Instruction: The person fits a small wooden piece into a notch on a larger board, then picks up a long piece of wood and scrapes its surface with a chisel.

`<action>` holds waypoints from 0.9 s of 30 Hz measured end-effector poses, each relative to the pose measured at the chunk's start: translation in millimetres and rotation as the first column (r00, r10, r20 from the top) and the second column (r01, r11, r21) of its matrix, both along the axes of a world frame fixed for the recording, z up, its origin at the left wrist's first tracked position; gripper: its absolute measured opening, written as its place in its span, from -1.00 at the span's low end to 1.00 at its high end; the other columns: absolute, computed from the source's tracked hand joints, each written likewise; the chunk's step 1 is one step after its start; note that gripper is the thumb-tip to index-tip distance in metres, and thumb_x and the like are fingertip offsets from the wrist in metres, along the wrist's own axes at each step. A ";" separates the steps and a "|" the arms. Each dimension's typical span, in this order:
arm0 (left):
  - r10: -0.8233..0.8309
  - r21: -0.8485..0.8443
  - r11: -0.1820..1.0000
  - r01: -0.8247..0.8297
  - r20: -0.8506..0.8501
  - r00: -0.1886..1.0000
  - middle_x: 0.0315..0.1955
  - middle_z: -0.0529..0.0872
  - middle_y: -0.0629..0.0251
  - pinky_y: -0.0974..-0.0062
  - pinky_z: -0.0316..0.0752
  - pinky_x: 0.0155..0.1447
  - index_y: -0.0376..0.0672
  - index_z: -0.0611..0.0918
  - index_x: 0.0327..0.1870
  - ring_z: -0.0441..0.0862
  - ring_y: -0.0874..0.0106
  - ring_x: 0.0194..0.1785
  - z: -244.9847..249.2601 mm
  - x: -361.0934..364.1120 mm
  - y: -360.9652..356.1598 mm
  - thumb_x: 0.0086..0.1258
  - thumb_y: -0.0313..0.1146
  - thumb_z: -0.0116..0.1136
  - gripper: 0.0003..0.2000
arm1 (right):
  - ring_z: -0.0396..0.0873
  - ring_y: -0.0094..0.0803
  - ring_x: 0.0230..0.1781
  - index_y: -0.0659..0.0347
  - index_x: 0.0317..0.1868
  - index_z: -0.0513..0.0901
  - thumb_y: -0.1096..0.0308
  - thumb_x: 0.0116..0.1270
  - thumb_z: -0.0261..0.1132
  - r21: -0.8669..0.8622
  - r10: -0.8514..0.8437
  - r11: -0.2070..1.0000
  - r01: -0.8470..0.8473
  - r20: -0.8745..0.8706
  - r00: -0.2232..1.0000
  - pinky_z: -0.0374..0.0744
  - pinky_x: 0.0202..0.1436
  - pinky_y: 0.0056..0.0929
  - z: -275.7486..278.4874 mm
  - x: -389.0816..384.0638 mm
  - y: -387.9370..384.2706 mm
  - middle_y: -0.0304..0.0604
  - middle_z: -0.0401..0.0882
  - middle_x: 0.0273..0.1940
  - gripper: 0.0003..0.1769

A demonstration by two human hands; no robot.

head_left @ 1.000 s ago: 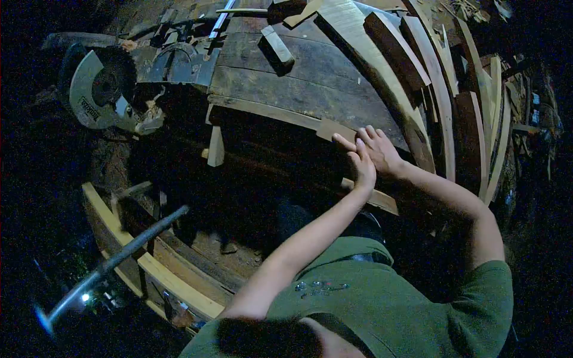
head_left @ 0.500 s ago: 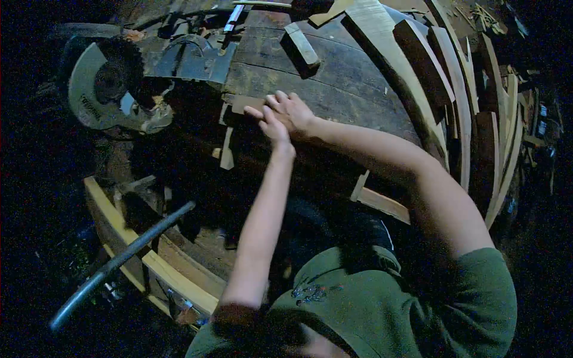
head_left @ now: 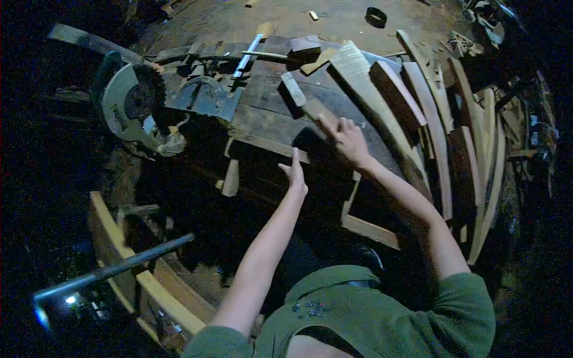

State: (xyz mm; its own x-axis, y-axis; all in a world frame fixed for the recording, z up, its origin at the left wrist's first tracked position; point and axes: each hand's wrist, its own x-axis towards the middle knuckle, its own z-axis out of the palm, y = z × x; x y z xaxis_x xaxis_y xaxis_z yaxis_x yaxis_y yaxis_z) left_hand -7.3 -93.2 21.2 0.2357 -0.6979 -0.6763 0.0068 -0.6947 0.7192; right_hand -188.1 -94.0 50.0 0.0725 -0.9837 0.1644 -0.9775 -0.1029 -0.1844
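My right hand (head_left: 349, 142) is closed on a short flat wood block (head_left: 317, 113), held above the plank bench top (head_left: 262, 98). The block's far end reaches toward a pale wood offcut (head_left: 292, 89) lying on the bench. My left hand (head_left: 294, 174) is at the bench's near edge (head_left: 268, 147), with fingers stretched out and nothing in them. Further left stands a miter saw, its round blade guard (head_left: 121, 107) beside a dark metal base (head_left: 203, 98).
Long curved wood pieces (head_left: 382, 104) lie along the bench's right side. A metal strip (head_left: 247, 56) lies at the back. A metal pipe (head_left: 119, 265) crosses curved boards (head_left: 170, 301) at lower left. A black ring (head_left: 375, 18) is on the floor beyond.
My hands, together at the bench edge before, are now apart. The right has moved right and away from me with the wood block; the left stays near the edge. The view has tilted up.
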 end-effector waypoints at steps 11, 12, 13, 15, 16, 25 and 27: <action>0.260 -0.055 0.940 -0.337 -0.525 0.810 -0.55 0.54 0.33 0.36 0.47 -0.30 -0.07 0.43 -0.47 0.53 0.36 -0.45 10.7 -9.8 33.8 0.15 0.07 -0.07 -0.64 | 0.35 -0.17 -0.27 0.06 0.22 0.30 0.55 0.17 0.07 -0.015 0.018 1.000 -0.013 0.473 0.881 0.36 -0.21 -0.28 4.9 -44.5 127.9 -0.04 0.30 -0.26 -0.44; 0.238 -0.018 0.953 -0.304 -0.579 0.780 -0.56 0.54 0.30 0.36 0.48 -0.31 -0.09 0.44 -0.45 0.53 0.35 -0.47 24.0 2.9 43.2 0.18 0.13 -0.14 -0.59 | 0.35 -0.19 -0.31 0.13 0.15 0.35 0.46 0.25 0.06 -0.049 0.050 0.998 -0.027 0.550 0.833 0.36 -0.26 -0.31 -0.5 -30.7 136.4 -0.04 0.30 -0.33 -0.58; 0.214 0.012 0.964 -0.266 -0.632 0.745 -0.58 0.54 0.27 0.37 0.49 -0.32 -0.11 0.45 -0.44 0.53 0.34 -0.48 34.9 15.3 50.4 0.21 0.19 -0.20 -0.52 | 0.36 -0.20 -0.29 0.19 0.09 0.40 0.35 0.30 0.03 -0.034 0.042 0.999 -0.029 0.507 0.861 0.36 -0.24 -0.33 10.0 -12.2 150.6 -0.05 0.30 -0.36 -0.66; 0.158 -0.057 0.969 -0.241 -0.604 0.781 -0.63 0.52 0.26 0.39 0.49 -0.38 -0.15 0.45 -0.46 0.52 0.34 -0.54 51.3 23.9 69.1 0.24 0.26 -0.35 -0.43 | 0.40 -0.32 -0.28 0.29 0.02 0.42 0.24 0.36 -0.02 0.068 0.022 0.986 -0.153 0.854 0.520 0.37 -0.18 -0.40 19.1 12.9 171.9 -0.06 0.40 -0.33 -0.66; 0.106 -0.087 0.975 -0.202 -0.618 0.779 -0.64 0.48 0.27 0.36 0.46 -0.38 -0.15 0.43 -0.46 0.50 0.33 -0.54 53.0 25.3 79.9 0.21 0.31 -0.37 -0.39 | 0.42 -0.43 -0.27 0.28 0.01 0.43 0.15 0.39 -0.08 0.189 -0.078 0.953 -0.237 0.908 0.412 0.38 -0.16 -0.47 22.0 23.6 179.5 -0.13 0.44 -0.30 -0.61; 0.033 -0.094 0.985 -0.144 -0.719 0.694 -0.61 0.47 0.32 0.43 0.42 -0.33 -0.13 0.44 -0.39 0.44 0.41 -0.52 59.7 -10.8 115.0 0.24 0.32 -0.64 -0.32 | 0.43 -0.50 -0.14 0.28 0.12 0.33 0.13 0.32 0.07 0.241 -0.419 0.816 -0.526 0.873 -0.250 0.38 -0.03 -0.52 47.0 52.9 210.9 -0.23 0.47 -0.11 -0.52; -0.048 -0.144 0.984 -0.101 -0.772 0.634 -0.55 0.53 0.31 0.44 0.44 -0.29 -0.15 0.49 -0.28 0.49 0.41 -0.46 54.2 -13.6 106.2 0.28 0.27 -0.70 -0.29 | 0.44 -0.54 -0.22 0.27 0.13 0.31 0.23 0.30 0.10 0.293 -0.403 0.792 -0.535 0.910 -0.099 0.41 -0.12 -0.55 48.1 41.9 207.1 -0.27 0.47 -0.19 -0.55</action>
